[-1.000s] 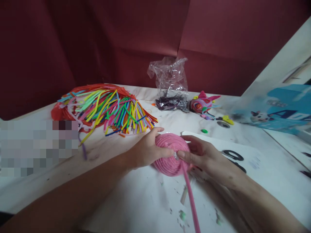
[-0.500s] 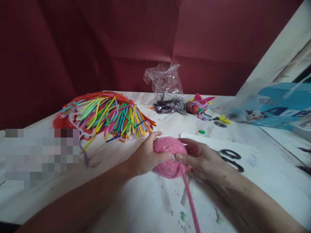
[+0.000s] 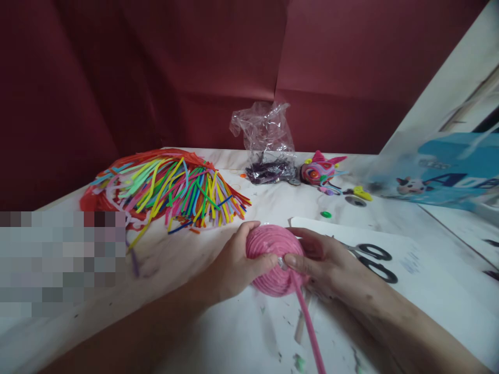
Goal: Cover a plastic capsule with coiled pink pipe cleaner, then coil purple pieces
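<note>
From my end I see the pink ball, a dome of fuzzy pipe cleaner wound in tight coils, just above the desk between both hands. My left hand is wrapped around its left side, with the thumb pressed across the front. My right hand is pinched shut on the spot where the loose strand leaves the coils and trails down towards me.

I judge it to be light and soft on the surface. The fuzz should give good grip, but the coils could slip apart if squeezed hard. The best hold looks like cupping the sides, with a pinch kept on the strand's root.

A pile of coloured pipe cleaners lies well to the left, and scissors lie just right of my right hand.
</note>
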### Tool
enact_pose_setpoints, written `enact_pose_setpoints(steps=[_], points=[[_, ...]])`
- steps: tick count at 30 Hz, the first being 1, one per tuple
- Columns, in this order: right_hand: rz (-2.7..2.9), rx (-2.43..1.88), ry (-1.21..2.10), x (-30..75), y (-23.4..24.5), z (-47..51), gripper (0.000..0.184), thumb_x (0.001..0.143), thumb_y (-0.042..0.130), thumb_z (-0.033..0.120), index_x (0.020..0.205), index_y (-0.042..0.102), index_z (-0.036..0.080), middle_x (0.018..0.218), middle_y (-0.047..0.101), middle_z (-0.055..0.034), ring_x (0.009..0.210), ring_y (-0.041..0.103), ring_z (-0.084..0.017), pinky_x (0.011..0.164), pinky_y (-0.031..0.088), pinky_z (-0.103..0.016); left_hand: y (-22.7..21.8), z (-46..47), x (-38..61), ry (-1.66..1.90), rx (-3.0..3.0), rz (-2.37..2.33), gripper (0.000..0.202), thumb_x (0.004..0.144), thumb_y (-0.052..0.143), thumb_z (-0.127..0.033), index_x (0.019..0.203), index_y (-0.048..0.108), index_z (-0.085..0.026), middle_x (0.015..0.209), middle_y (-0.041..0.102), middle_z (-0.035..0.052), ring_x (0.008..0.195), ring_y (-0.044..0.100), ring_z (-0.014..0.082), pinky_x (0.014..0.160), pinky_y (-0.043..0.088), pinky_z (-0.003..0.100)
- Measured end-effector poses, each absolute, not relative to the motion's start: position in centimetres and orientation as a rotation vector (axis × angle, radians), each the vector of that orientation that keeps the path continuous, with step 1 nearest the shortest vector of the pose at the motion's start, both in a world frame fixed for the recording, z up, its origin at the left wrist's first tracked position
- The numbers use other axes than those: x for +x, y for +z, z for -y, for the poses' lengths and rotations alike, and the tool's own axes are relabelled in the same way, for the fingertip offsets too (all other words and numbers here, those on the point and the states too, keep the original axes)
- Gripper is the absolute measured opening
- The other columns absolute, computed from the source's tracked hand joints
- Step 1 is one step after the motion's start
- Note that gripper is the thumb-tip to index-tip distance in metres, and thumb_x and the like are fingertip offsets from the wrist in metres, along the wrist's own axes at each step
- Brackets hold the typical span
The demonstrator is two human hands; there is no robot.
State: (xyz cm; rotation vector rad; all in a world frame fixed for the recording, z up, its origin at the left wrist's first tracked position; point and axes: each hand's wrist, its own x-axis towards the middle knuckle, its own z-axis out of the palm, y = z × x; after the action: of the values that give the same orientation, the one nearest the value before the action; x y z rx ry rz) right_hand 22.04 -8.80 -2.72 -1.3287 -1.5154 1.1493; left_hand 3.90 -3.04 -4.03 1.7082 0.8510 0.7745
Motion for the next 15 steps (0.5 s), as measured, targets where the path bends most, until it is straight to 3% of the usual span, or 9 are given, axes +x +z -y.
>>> enact_pose_setpoints(steps=[15], points=[[1.525, -1.331, 1.145, 22.06, -2.32, 8.93, 0.047, 0.079, 0.063, 0.042, 0.115, 0.053, 0.014, 0.096, 0.066, -0.0086, 0.088, 0.062, -0.024, 0.074, 0.051, -0.034, -3.71, 3.35, 3.79, 0.730, 1.675, -0.817, 0.068, 0.064, 0.070, -0.035, 0.123, 0.044, -0.015, 0.123, 0.052, 0.0129, 0.111, 0.049, 0.0295, 0.095, 0.039, 0.043]])
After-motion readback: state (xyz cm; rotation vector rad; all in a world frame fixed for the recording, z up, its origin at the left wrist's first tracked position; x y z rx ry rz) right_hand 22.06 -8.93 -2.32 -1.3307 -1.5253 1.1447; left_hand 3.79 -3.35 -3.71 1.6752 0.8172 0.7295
